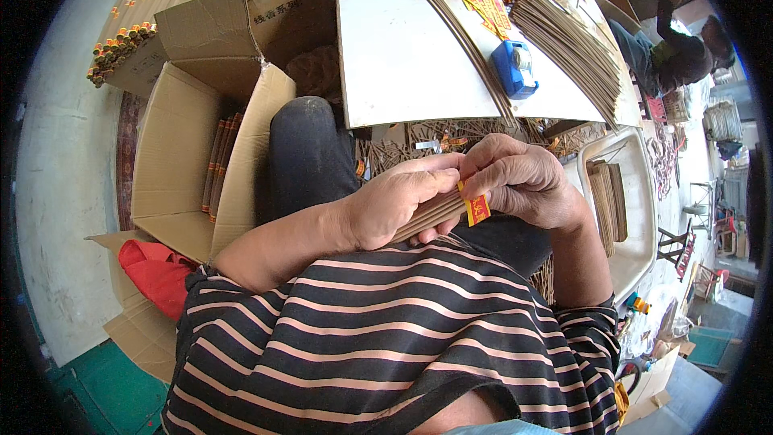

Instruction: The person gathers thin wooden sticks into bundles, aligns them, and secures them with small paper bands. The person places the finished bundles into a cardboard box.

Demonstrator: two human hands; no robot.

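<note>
My left hand [386, 201] is closed round a small bundle of brown incense sticks [436, 214], held slantwise in front of my striped shirt. A red and yellow paper label [477, 208] lies against the end of the bundle nearest my right hand. My right hand [519, 179] pinches this label between thumb and fingers, and its fingertips meet those of my left hand. Whether the label goes all the way round the sticks is hidden by my fingers.
Ahead, a white table [403, 56] bears a blue tape dispenser [514, 68], loose incense sticks [572, 52] and a pile of labels [489, 10]. A cardboard box [173, 153] with wrapped bundles [223, 165] stands at left. On the right is a white tub [646, 193] with sticks.
</note>
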